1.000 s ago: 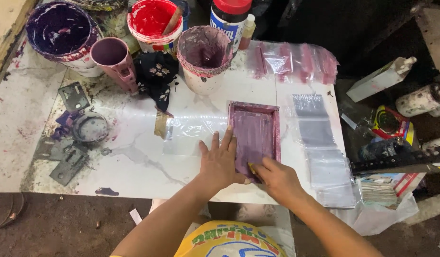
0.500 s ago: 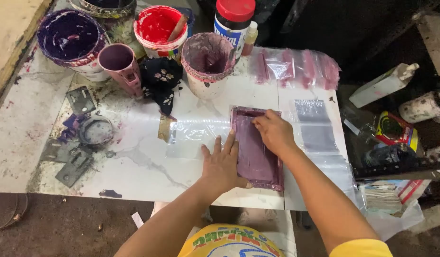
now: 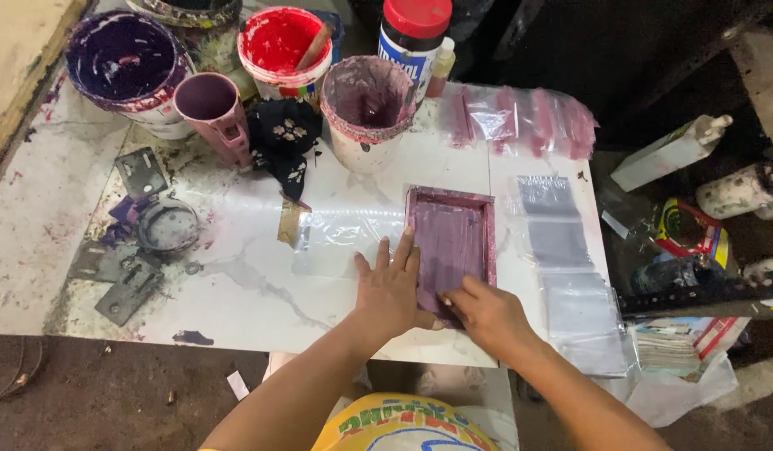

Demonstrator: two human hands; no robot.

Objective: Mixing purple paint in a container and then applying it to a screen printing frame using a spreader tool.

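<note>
Purple ink coats the small rectangular printing frame point(image 3: 451, 246) that lies flat on the white counter point(image 3: 236, 292), its long axis running away from the person toward the pots at the far edge. The left hand point(image 3: 392, 288) lies flat with fingers spread along the frame's left rim, partly on a clear plastic sheet point(image 3: 340, 242) taped to the counter. The right hand point(image 3: 485, 313) rests at the frame's near end with fingers curled together; what it pinches, if anything, cannot be told.

Just right of the frame, a row of clear plastic bags point(image 3: 570, 284) lies overlapped, running toward the near edge. Beyond the frame, pink-stained bags point(image 3: 520, 117) are fanned out. Behind them stands a jar with a red lid point(image 3: 413, 38) and a blue-and-white label. Beside it sit a mauve-smeared pot point(image 3: 365, 108), a red paint pot point(image 3: 283, 46) with a stick in it, a deep purple bucket point(image 3: 123, 67) and a mauve cup point(image 3: 209, 104). A black flowered cloth point(image 3: 286, 142) lies between cup and pot. Metal brackets point(image 3: 131, 276) lie at the left, well apart from the hands.
</note>
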